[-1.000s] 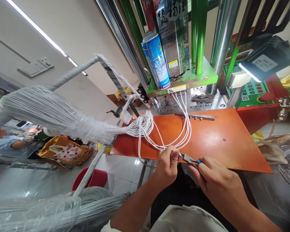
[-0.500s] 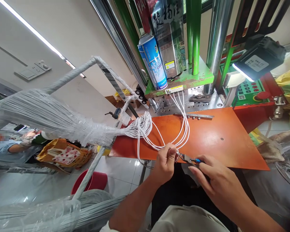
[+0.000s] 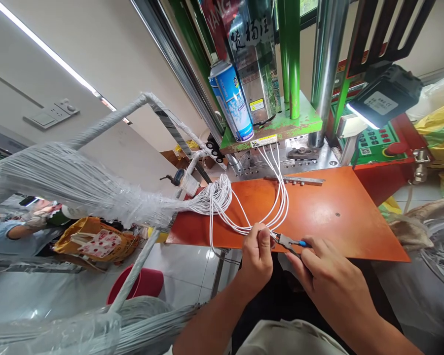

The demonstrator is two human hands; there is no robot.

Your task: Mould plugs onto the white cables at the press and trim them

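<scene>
My left hand (image 3: 258, 254) is closed around the ends of several white cables (image 3: 284, 199) at the front edge of the orange board. In my right hand (image 3: 327, 266) is a pair of pliers (image 3: 290, 242) with blue on the handle. The jaws reach to the cable ends beside my left fingertips; what exactly lies between them is too small to tell. From my left hand the cables loop over the board, some going up under the green press plate and others joining a coiled bundle (image 3: 222, 195) at the left.
The orange board (image 3: 333, 197) carries a metal bar (image 3: 299, 181) near the press (image 3: 281, 123). A blue spray can (image 3: 231, 101) stands on the press plate. Right of it are a lit lamp (image 3: 387, 96) and a control panel (image 3: 381, 140). Wrapped cables (image 3: 70, 177) hang on a frame; a co-worker (image 3: 7, 234) sits far left.
The view has shifted slightly. My hands stay close together at the board's edge, the pliers still at the cable ends, with the angle of the pliers a little changed.
</scene>
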